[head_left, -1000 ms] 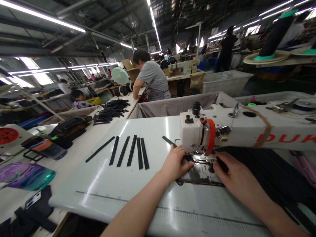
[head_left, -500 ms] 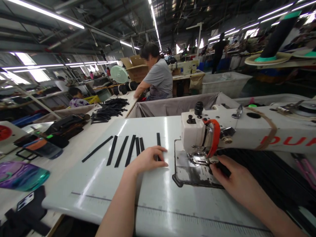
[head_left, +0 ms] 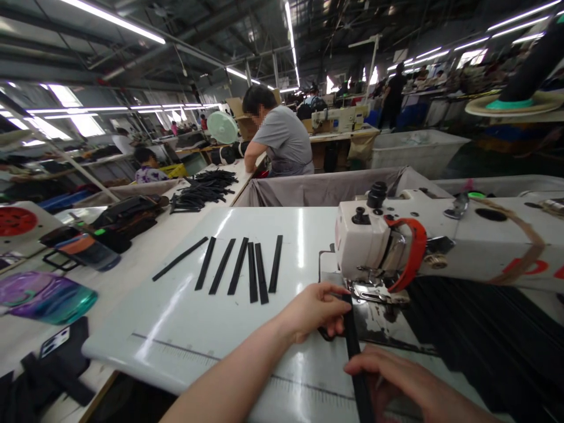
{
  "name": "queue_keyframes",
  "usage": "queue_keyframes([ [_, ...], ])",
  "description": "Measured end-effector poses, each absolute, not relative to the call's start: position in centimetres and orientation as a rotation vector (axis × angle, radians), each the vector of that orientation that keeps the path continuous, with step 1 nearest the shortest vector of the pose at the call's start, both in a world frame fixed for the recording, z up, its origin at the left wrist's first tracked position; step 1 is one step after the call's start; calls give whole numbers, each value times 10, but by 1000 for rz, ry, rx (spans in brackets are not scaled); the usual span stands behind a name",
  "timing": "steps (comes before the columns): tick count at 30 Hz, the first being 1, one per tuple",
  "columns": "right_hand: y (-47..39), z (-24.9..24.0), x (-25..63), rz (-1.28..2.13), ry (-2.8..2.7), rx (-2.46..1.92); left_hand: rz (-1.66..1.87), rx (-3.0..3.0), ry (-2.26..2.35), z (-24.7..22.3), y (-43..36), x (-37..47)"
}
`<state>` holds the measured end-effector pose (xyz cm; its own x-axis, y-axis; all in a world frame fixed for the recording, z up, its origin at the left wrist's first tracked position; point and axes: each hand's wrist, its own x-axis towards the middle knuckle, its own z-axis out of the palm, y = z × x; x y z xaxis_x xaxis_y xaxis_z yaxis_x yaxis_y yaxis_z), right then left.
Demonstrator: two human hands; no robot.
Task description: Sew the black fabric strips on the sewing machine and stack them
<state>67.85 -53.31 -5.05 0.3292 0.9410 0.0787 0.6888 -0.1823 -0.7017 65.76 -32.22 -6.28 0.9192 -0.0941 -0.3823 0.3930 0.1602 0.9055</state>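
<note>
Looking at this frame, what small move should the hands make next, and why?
Probably ease the far end of the black strip rightward, toward the presser foot. That end lies just left of the foot, the left hand pinches it there, and the right hand holds the nearer part, so both could guide it.

Bright ceiling tubes (head_left: pixel 113 21); glare streaks on tabletop (head_left: pixel 185 308)

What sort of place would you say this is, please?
It looks like a sewing workshop or garment factory floor: a sewing machine stands at the front, another sewing machine sits farther back, and a pile of black strips lies on a table beside a person in grey.
</note>
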Motion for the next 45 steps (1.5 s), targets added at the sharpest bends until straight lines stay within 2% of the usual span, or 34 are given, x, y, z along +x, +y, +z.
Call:
queue_keyframes([
  [3, -525, -61, 686, -28, -1598, -2022, -268, 1468, 298, -69, -323, 660],
  [6, -520, -75, 691, -517, -1699, -2107, -38, 1737, 266, -76, -330, 660],
  [10, -514, -88, 687, -807, -1677, -2224, 361, 2309, 111, -76, -332, 656],
  [17, -510, -83, 688, -827, -1640, -2298, 433, 2519, -252, -80, -326, 654],
  [27, -511, -93, 689, -908, -1650, -2293, 522, 2440, -281, -83, -328, 662],
  [45, -512, -98, 689, -849, -1682, -2331, 530, 2480, -259, -84, -335, 657],
])
